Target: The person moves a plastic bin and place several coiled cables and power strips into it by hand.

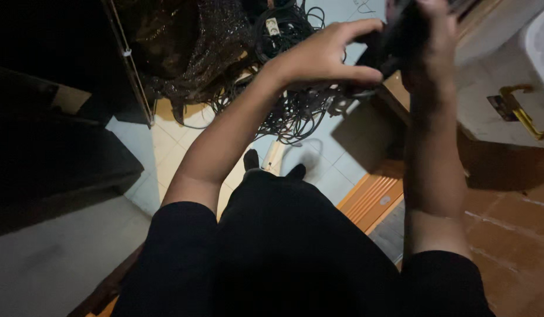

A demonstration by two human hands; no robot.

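Both my left hand [324, 56] and right hand [427, 35] are clamped on a dark device [395, 38]; a slip drops it into the tangled cables [295, 111] directly below the grip.

The floor [336, 155] is made of pale tiles, and some of them look yellowish near the left. A big tangle of black cables [295, 111] is spread over the tiles. A white power strip [273, 157] is laid just below the tangle. A dark, shiny netted bag [189, 50] is heaped at the top, touching the cables. An orange ridged strip [371, 196] is set along the tile edge.
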